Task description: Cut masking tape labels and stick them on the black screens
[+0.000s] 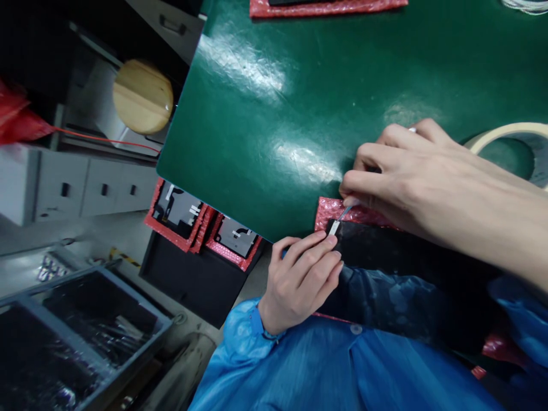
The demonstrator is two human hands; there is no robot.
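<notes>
A glossy black panel lies on pink bubble wrap at the near edge of the table. My left hand rests on its left end, fingers stretched out and lying flat. Just beyond those fingertips is a small white strip at the panel's corner. Above it, my right hand pinches a thin grey tool, its kind partly hidden by the fingers. The tool's tip meets the white strip.
A roll of cream tape lies on the green tabletop at right. Another pink-wrapped item sits at the far edge. Lower left, flat parts in pink wrap rest on a black surface. A round wooden stool stands beyond the table's left edge.
</notes>
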